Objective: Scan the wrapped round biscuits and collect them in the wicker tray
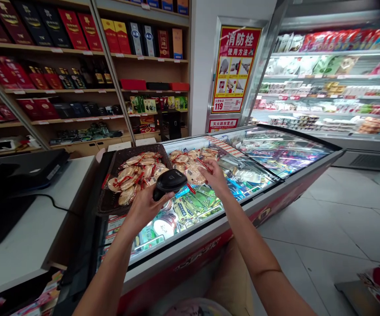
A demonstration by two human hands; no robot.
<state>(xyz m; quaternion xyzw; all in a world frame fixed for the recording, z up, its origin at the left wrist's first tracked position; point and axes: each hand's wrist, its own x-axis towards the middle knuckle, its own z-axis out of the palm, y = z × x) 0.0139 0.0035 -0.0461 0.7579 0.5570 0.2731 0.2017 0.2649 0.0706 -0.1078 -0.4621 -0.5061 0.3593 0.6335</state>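
Observation:
My left hand (145,205) is wrapped round a black handheld barcode scanner (170,180), its head pointing right over the freezer. Just right of the scanner, my right hand (215,177) pinches a clear packet of round, flat biscuits (195,174) with red trim. A dark woven basket (119,210) behind my left hand holds several similar packets (129,173). More of these packets (180,157) lie on the freezer's glass top beside the basket, under and behind the packet I hold. My right fingertips are partly hidden by the shiny wrapping.
A chest freezer (223,232) with a glass top and colourful packs inside stretches away to the right. On the left stands a white counter (55,224) with a black device (22,169). Shelves of boxes (73,28) line the back, and a lit refrigerated display (328,87) stands at right.

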